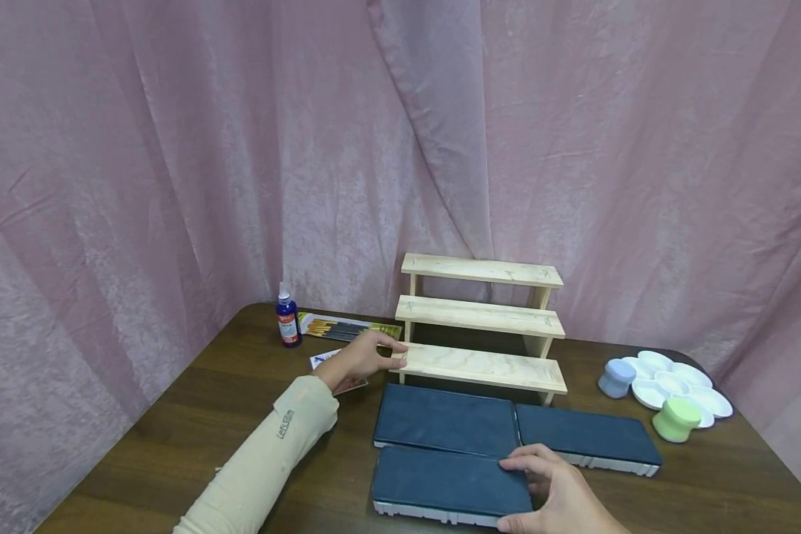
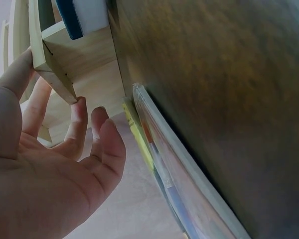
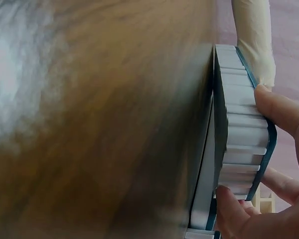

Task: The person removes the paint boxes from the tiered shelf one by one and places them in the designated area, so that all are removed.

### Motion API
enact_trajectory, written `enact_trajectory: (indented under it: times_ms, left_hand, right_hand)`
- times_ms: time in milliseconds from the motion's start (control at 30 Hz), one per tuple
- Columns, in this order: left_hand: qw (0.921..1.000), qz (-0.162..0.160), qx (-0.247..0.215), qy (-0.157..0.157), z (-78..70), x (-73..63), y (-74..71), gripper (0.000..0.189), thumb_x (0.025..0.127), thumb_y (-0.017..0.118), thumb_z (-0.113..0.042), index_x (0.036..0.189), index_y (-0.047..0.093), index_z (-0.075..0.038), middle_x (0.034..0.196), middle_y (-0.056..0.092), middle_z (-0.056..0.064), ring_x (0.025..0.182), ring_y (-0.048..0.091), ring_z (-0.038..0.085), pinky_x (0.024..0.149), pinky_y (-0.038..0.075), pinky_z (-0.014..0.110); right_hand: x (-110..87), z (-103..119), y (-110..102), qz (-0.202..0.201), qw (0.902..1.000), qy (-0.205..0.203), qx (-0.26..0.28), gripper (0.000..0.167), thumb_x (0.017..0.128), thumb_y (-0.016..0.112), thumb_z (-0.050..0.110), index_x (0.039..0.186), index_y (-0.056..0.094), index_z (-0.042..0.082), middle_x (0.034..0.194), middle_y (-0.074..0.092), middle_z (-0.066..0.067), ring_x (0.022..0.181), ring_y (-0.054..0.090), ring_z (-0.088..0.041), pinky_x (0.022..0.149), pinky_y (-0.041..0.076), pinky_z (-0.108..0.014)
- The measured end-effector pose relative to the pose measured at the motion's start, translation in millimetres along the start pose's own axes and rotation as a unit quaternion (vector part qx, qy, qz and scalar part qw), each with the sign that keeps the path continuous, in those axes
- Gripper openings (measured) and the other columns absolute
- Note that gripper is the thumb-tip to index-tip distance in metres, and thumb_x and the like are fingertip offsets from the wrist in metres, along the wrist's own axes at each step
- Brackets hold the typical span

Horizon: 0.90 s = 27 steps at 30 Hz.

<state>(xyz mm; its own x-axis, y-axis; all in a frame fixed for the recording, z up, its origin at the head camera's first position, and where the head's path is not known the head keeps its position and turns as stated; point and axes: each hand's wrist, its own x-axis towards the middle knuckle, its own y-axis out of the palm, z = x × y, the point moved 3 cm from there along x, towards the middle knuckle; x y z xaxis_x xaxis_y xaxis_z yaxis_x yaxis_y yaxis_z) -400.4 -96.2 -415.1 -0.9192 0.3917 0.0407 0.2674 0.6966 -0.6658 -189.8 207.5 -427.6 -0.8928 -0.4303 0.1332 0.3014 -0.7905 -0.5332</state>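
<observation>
A three-tier wooden display stand point(image 1: 483, 363) stands at the back of the table. My left hand point(image 1: 367, 357) pinches the left end of its lowest shelf between thumb and fingers; the left wrist view shows the thumb on the board's edge point(image 2: 55, 77). Three flat cases with dark blue lids and white ribbed sides lie before the stand. At the right end of the front case point(image 1: 447, 482), my right hand point(image 1: 557, 493) grips with thumb and fingers. Behind it is the rear left case point(image 1: 447, 419), and the right-hand case point(image 1: 587, 439) lies beyond the hand.
On the left are a blue bottle point(image 1: 288, 322) with a white cap, a pack of paintbrushes point(image 1: 340, 328) and a flat card packet point(image 1: 323, 358) partly behind my hand. A white flower-shaped palette point(image 1: 670, 383) sits right, beside a blue pot point(image 1: 617, 378) and a green pot point(image 1: 676, 420).
</observation>
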Motion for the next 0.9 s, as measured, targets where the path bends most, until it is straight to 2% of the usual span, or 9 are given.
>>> enact_trajectory:
  times_ms: [200, 433, 733, 900]
  left_hand:
    - [1.0000, -0.002, -0.001, -0.003, 0.4, 0.1, 0.3, 0.028, 0.087, 0.078, -0.023, 0.114, 0.075, -0.016, 0.125, 0.067, 0.004, 0.127, 0.052, 0.028, 0.108, 0.040, 0.043]
    - [1.0000, -0.002, -0.004, -0.001, 0.7, -0.2, 0.2, 0.028, 0.087, 0.078, -0.023, 0.114, 0.075, -0.015, 0.124, 0.067, 0.004, 0.127, 0.053, 0.028, 0.108, 0.041, 0.043]
    - [1.0000, -0.001, -0.002, -0.003, 1.2, -1.5, -0.3, 0.029, 0.087, 0.078, -0.024, 0.114, 0.075, -0.015, 0.125, 0.067, 0.004, 0.128, 0.052, 0.028, 0.107, 0.041, 0.044]
    - [0.9998, -0.005, 0.016, 0.010, -2.4, -1.5, -0.1, 0.028, 0.088, 0.078, -0.023, 0.114, 0.075, -0.014, 0.123, 0.068, 0.004, 0.125, 0.054, 0.026, 0.107, 0.042, 0.042]
  right_hand:
    - [1.0, 0.0, -0.4, -0.002, 0.9992, 0.021, -0.032, 0.055, 0.074, 0.089, 0.029, 0.119, 0.068, 0.004, 0.119, 0.056, -0.013, 0.099, 0.057, -0.008, 0.072, 0.056, -0.026]
    - [2.6, -2.6, -1.1, 0.013, 0.9978, 0.048, -0.043, 0.054, 0.073, 0.089, 0.028, 0.118, 0.068, 0.005, 0.119, 0.055, -0.013, 0.101, 0.057, -0.024, 0.071, 0.055, -0.026]
    - [3.8, -3.9, -0.8, 0.015, 0.9976, 0.037, -0.056, 0.055, 0.073, 0.089, 0.030, 0.119, 0.068, 0.007, 0.120, 0.055, -0.012, 0.099, 0.055, -0.011, 0.071, 0.054, -0.025]
    - [4.8, -2.7, -0.7, 0.012, 0.9974, 0.020, -0.068, 0.054, 0.073, 0.089, 0.031, 0.118, 0.069, 0.007, 0.120, 0.054, -0.012, 0.096, 0.054, -0.008, 0.068, 0.054, -0.025]
